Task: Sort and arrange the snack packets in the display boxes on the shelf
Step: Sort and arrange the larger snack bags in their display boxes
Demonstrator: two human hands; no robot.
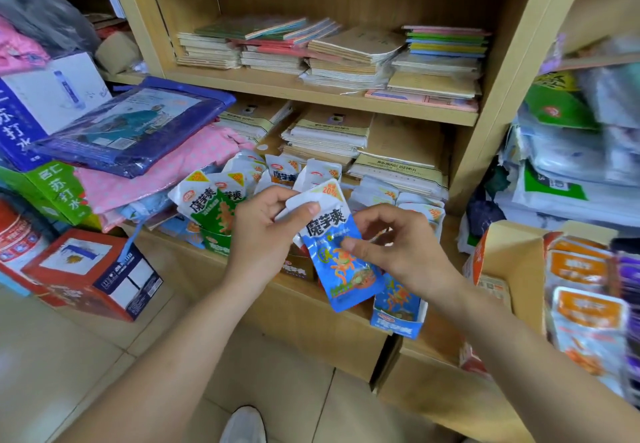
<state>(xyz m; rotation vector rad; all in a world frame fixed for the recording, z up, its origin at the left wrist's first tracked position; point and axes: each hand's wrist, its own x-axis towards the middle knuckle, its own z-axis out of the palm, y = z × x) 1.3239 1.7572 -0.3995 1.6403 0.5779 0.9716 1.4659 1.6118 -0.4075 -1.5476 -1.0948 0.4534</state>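
My left hand (268,231) pinches the white top corner of a blue snack packet (341,262) held in front of the low shelf. My right hand (398,248) pinches the same packet at its middle right edge. Green packets (211,207) stand in a green display box (216,243) left of my left hand. A blue display box (396,319) with blue packets sits below the held packet at the shelf's front edge. Several more white-topped packets (287,172) stand behind my hands.
Stacks of notebooks (329,51) fill the upper shelves. Cardboard drink boxes (93,276) and a pink cloth (166,172) pile up at left. A carton of orange packets (581,290) stands at right. My shoe (244,425) is on the tiled floor.
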